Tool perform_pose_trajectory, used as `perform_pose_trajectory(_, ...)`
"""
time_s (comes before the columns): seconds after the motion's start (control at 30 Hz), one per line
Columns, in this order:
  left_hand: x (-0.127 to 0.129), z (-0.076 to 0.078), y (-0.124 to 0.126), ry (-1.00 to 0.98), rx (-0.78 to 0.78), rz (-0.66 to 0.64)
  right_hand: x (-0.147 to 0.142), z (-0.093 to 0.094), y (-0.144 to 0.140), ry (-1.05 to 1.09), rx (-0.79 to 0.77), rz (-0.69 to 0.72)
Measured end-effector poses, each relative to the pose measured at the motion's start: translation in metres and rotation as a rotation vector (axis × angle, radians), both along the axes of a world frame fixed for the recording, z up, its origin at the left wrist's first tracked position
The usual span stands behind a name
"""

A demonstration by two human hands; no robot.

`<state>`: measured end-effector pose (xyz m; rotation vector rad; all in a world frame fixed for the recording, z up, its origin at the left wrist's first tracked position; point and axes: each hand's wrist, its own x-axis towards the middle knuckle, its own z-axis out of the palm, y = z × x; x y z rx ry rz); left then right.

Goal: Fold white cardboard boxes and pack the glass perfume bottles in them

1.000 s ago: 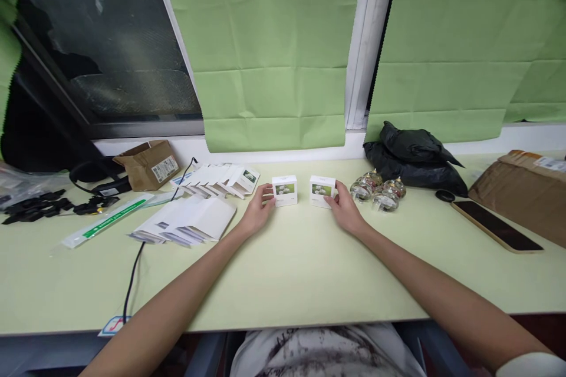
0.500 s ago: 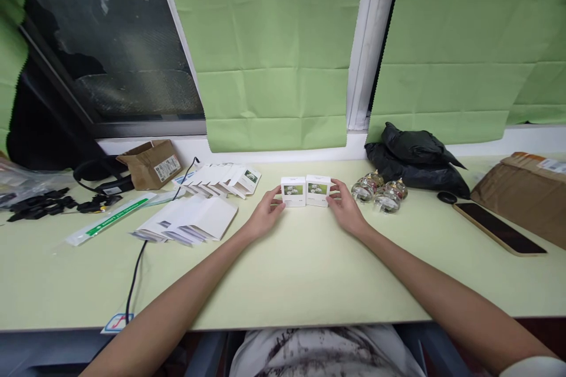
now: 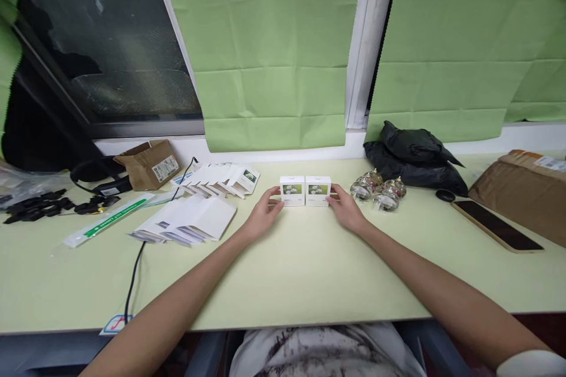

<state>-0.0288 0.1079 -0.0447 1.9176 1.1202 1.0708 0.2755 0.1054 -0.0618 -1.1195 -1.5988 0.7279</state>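
Two small white cardboard boxes stand upright side by side at the middle of the table, each with a green picture of white flowers on its front. My left hand [image 3: 263,212] has its thumb and fingers around the outer edge of the left white box [image 3: 292,191]. On the other side, my right hand [image 3: 347,207] grips the outer edge of the right white box [image 3: 318,191] the same way. Several glass-like ornaments [image 3: 385,195] with gold caps lie to the right of my right hand. Flat folded white cartons [image 3: 207,217] lie left of my left hand.
More white cartons [image 3: 223,177] lean in a row behind. Farther left are an open brown box [image 3: 150,166], a green-labelled plastic sleeve [image 3: 108,221] and a black cable [image 3: 134,280]. At right sit black plastic bags [image 3: 415,159], a phone [image 3: 497,225] and a large brown carton [image 3: 524,194].
The view has shifted very slightly. Both hands stay at the outer sides of the two boxes, which look a little more squarely lined up.
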Motion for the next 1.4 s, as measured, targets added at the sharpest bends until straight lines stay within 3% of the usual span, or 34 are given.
perform_pose_trajectory(0.23, 0.0, 0.003, -0.002, -0.021, -0.013, -0.013, 0.0, -0.002, 0.0, -0.012, 0.022, 0.032)
perform_pose_trajectory(0.33, 0.001, 0.004, -0.003, -0.024, -0.016, -0.023, 0.001, -0.003, -0.001, -0.062, 0.053, -0.022)
perform_pose_trajectory(0.53, -0.004, -0.006, 0.002, -0.019, -0.032, 0.017, 0.001, -0.001, -0.002, -0.147, 0.075, -0.039)
perform_pose_trajectory(0.77, -0.004, -0.003, -0.004, -0.033, -0.056, 0.006, -0.001, 0.0, -0.006, -0.019, 0.061, -0.12)
perform_pose_trajectory(0.97, 0.002, 0.007, -0.017, -0.08, -0.137, 0.034, -0.004, 0.002, -0.013, 0.045, 0.035, -0.06)
perform_pose_trajectory(1.17, 0.006, 0.018, -0.023, -0.13, -0.191, -0.049, -0.01, -0.001, -0.014, 0.128, -0.029, 0.018)
perform_pose_trajectory(1.4, 0.005, 0.005, -0.001, -0.241, -0.26, -0.11, -0.016, -0.012, 0.002, 0.108, -0.026, 0.019)
